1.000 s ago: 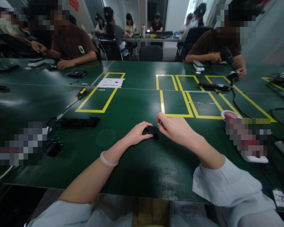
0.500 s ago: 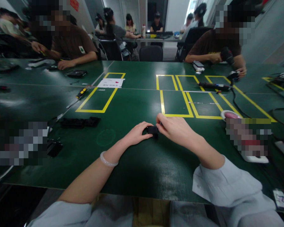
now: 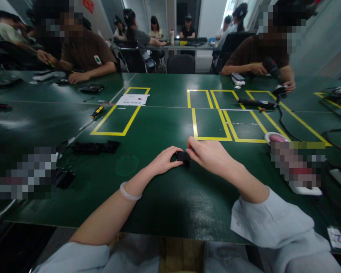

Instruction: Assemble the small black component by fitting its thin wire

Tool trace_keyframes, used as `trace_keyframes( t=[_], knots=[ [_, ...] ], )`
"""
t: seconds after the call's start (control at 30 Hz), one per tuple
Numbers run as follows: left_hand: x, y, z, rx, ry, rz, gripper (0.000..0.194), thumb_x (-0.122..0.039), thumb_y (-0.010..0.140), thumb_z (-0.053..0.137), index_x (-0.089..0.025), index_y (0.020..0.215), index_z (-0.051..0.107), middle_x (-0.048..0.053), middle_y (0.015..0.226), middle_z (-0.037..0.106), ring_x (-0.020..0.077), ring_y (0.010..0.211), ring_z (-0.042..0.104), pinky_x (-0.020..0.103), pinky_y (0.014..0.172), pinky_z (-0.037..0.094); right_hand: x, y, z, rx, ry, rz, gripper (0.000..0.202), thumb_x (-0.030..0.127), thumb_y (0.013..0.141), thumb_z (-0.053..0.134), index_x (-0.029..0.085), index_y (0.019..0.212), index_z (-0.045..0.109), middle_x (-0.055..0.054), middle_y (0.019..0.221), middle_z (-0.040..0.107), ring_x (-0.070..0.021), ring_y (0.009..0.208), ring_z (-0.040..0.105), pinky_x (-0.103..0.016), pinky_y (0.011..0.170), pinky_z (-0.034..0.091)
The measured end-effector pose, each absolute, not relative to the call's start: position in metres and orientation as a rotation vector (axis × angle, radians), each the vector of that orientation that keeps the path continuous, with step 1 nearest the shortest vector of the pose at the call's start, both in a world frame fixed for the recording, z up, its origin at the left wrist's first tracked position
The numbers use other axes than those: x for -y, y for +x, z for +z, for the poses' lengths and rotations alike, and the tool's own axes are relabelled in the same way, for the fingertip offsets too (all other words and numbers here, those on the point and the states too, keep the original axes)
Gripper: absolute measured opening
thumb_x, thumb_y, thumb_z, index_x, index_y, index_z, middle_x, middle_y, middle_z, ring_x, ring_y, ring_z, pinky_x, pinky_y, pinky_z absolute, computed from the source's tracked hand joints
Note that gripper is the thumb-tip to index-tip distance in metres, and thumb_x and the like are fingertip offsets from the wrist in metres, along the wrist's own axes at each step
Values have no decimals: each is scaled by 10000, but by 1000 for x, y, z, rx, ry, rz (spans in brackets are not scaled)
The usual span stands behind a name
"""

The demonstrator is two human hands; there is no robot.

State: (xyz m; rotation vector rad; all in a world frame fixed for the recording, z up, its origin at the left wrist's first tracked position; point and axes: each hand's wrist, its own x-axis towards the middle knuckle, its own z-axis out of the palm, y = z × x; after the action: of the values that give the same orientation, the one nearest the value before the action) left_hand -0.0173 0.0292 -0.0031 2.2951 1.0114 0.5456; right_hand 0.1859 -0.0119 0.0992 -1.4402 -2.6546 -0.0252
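Observation:
A small black block-like part [image 3: 183, 156] is at the middle of the green table [image 3: 159, 204]. My left hand [image 3: 166, 161] grips its left end between thumb and fingers. Close to its right end, my right hand [image 3: 206, 151] is closed in a pinch; whatever its fingertips hold, if anything, is too small and hidden to make out. Left of my left hand lies a long black part [image 3: 96, 147] on the table.
A yellow and black screwdriver [image 3: 97, 111] and a paper sheet [image 3: 133, 99] lie ahead left. Yellow tape outlines cross the table. A white-rimmed object [image 3: 307, 189] lies right. Across the table, two people work; one holds a power tool [image 3: 271, 67].

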Motion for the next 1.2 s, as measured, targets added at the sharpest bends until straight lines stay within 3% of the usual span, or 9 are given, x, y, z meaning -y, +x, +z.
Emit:
trace_keyframes(
  t=[0.1, 0.33, 0.53, 0.77, 1.0, 1.2],
  knots=[
    [-29, -17, -1, -1015, 2287, 531, 369, -431, 843, 592, -219, 1143, 557, 58, 1082, 600, 246, 1014, 570, 372, 896, 449, 10, 185, 99, 2691, -1490, -54, 316, 394, 986, 269, 189, 984, 509, -44, 734, 671, -174, 628, 613, -266, 518, 207],
    [-29, -17, -2, -995, 2292, 565, 385, -418, 843, 599, -217, 1167, 545, 62, 1119, 597, 245, 1039, 569, 368, 905, 445, 11, 187, 97, 2617, -1405, 3, 180, 253, 930, 372, 183, 1060, 474, -26, 789, 671, -157, 649, 605, -253, 514, 229],
    [-30, -17, -4, -1001, 2304, 553, 376, -419, 842, 598, -213, 1152, 553, 60, 1070, 602, 244, 997, 575, 374, 885, 451, 7, 187, 95, 2637, -1486, -49, 284, 401, 973, 315, 195, 1000, 509, -34, 728, 669, -165, 623, 599, -259, 522, 210],
    [-30, -17, -4, -1001, 2297, 552, 369, -417, 845, 596, -220, 1151, 535, 53, 1116, 592, 239, 1049, 564, 363, 919, 435, 8, 189, 95, 2598, -1439, 24, 186, 259, 933, 360, 194, 1058, 482, -19, 786, 673, -147, 635, 588, -255, 531, 226],
    [-30, -18, -5, -1006, 2305, 531, 396, -430, 853, 584, -218, 1183, 531, 57, 1095, 591, 238, 1017, 570, 359, 888, 447, 6, 190, 94, 2599, -1471, -10, 236, 365, 962, 345, 198, 991, 509, -21, 721, 657, -158, 638, 593, -253, 528, 220],
    [-31, -19, -5, -981, 2320, 567, 369, -425, 853, 589, -213, 1151, 540, 52, 1119, 592, 235, 1041, 567, 348, 905, 440, 6, 190, 94, 2592, -1409, 34, 173, 263, 933, 370, 194, 1046, 482, -14, 775, 662, -143, 628, 577, -251, 523, 227]
  ],
)
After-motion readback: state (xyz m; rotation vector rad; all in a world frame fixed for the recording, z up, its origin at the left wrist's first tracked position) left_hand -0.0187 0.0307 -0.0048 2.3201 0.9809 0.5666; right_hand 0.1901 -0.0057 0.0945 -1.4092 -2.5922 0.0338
